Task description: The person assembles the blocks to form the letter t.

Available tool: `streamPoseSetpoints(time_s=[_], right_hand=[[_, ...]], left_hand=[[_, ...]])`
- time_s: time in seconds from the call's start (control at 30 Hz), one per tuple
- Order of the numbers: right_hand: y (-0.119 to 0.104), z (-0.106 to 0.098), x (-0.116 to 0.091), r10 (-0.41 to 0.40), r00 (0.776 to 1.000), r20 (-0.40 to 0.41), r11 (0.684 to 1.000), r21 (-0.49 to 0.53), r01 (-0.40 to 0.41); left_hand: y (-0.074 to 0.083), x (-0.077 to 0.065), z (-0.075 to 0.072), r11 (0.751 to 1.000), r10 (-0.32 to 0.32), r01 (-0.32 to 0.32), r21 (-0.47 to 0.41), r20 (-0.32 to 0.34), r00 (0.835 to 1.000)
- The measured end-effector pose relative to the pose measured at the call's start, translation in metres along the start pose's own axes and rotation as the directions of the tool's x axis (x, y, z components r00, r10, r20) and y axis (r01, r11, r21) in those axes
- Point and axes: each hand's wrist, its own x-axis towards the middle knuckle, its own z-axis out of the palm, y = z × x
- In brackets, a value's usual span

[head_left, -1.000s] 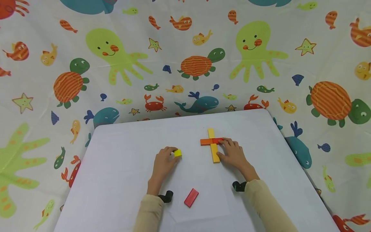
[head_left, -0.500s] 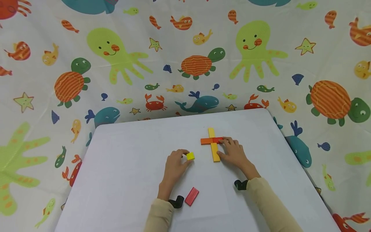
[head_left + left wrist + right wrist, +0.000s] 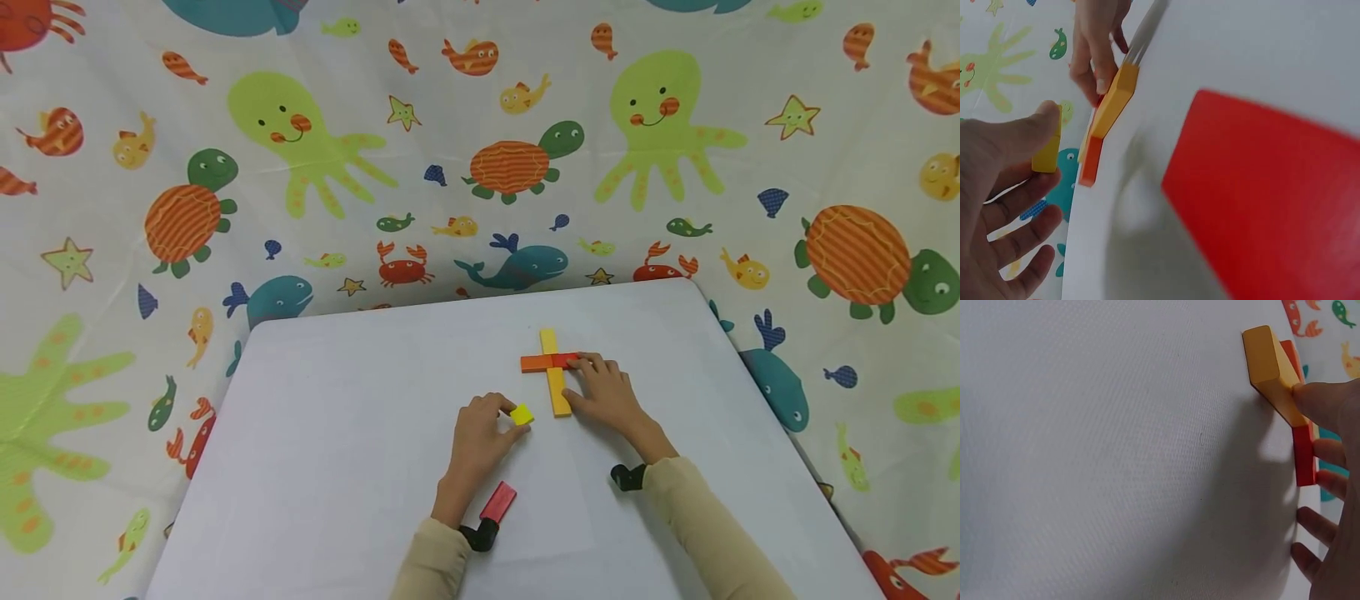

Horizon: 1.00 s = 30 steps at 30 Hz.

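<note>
My left hand (image 3: 476, 437) pinches a small yellow block (image 3: 521, 414) between thumb and index finger, above the table and left of a cross of flat blocks. In the left wrist view the yellow block (image 3: 1049, 150) shows between the fingertips, other fingers spread. The cross has an orange block (image 3: 535, 364) at left, a red block (image 3: 564, 360) at right, a yellow block (image 3: 549, 340) at the far end and a longer amber block (image 3: 558, 396) nearest me. My right hand (image 3: 606, 396) rests beside it; the thumb touches the amber block, the first fingers the red one.
A loose pinkish-red block (image 3: 498, 502) lies on the white table (image 3: 337, 433) by my left wrist, partly covered by the black wrist camera (image 3: 483, 535). Behind the table hangs a cloth (image 3: 420, 125) printed with sea animals.
My left hand has moved right with the small yellow block, toward the cross, and its wrist now overlaps the loose pinkish-red block. My right hand stays at the cross.
</note>
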Motion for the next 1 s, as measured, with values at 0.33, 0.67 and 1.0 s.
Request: streamPoseSetpoints(time_s=[0.33,0.67,1.0], right_hand=[[0.0,0.0,0.0,-0.019,1.0,-0.023,1.0,0.007,0.019],[0.001,0.0,-0.001,-0.032,0.999,-0.022,0.999,-0.006,0.032],[0.0,0.0,-0.001,-0.021,1.0,-0.02,1.0,-0.005,0.021]], left_hand=[[0.018,-0.004,0.02,1.0,0.008,-0.008,0.0,-0.011,1.0],[0.037,-0.007,0.046,0.996,0.025,-0.023,0.088,-0.023,0.999],[0.046,-0.008,0.061,0.99,0.02,-0.018,0.139,-0.013,1.0]])
